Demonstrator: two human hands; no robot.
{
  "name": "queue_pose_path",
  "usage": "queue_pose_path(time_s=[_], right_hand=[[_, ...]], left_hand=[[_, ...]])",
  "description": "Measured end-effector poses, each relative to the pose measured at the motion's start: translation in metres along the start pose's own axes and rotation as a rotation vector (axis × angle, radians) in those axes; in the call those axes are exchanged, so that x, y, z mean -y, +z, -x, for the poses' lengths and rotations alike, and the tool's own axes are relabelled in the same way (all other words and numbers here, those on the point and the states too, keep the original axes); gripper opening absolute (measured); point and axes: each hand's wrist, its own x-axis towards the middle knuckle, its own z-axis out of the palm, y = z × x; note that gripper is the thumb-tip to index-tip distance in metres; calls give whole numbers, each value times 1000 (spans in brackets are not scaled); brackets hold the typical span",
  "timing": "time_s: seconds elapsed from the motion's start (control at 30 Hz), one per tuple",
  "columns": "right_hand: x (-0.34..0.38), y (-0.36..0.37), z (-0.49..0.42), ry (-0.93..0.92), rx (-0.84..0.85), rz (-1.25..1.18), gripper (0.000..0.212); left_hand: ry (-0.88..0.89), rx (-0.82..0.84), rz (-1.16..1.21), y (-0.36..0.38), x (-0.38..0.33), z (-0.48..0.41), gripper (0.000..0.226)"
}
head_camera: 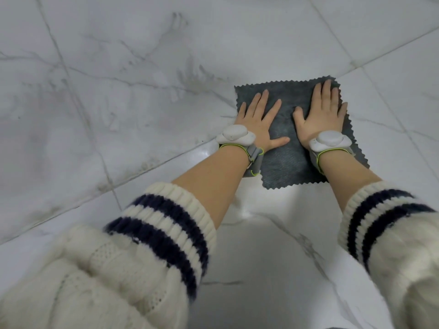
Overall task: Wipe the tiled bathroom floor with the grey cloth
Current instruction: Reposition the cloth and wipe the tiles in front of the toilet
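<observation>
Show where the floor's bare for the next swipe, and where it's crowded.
Widest bare floor lies left of the cloth and beyond its far edge. A narrower strip runs along its right side. Another bare patch sits between the left sleeve and right sleeve. Crowded: the cloth itself, with the left hand and right hand flat on it.

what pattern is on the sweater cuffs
Cream ribbed knit with two navy stripes on each of the cuffs, clearest in the head view.

A dark grey cloth (285, 160) with zigzag edges is laid on white, grey-veined marble floor tiles (118, 91); cream sleeves (166, 224) are banded navy.
</observation>
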Motion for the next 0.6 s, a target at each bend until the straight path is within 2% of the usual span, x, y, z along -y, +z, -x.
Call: queue_pose_path(time_s=[0.23,0.4,0.6], right_hand=[[98,17,-25,-234,140,99,70],[206,34,-33,-390,245,105,70],[275,48,-35,-445,337,174,71]], left_hand=[[-162,-32,9,-14,97,30,93],[-299,-34,-12,-31,192,66,92],[-398,-1,23,-39,243,98,93]])
